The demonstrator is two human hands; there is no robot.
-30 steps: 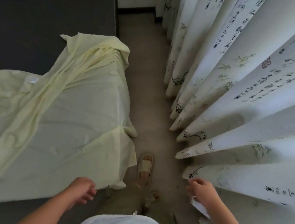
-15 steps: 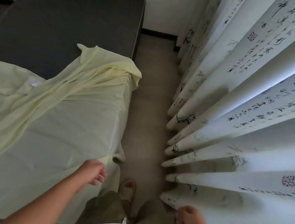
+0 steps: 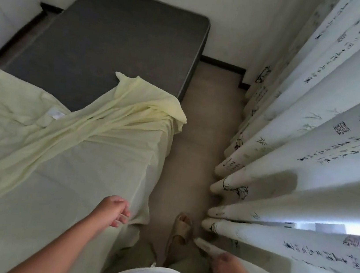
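Observation:
A pale yellow sheet [image 3: 91, 170] covers the near part of a dark grey mattress [image 3: 118, 39]. It lies bunched in a diagonal ridge, with one corner folded up toward the bare far end. My left hand [image 3: 114, 210] hovers over the sheet's right edge, where it drapes down the bed side. Its fingers are loosely curled and hold nothing. My right hand [image 3: 228, 271] is low beside the curtain, blurred, fingers relaxed and pointing down, holding nothing.
A white curtain [image 3: 310, 159] printed with black calligraphy and bamboo hangs in deep folds along the right. A narrow strip of beige floor [image 3: 201, 127] runs between bed and curtain. My foot in a tan sandal [image 3: 181, 228] stands there. A white wall closes the far end.
I have stepped forward along the aisle and the view has tilted up, showing more mattress. My left hand moved up over the sheet's edge, and my right hand dropped lower by the curtain.

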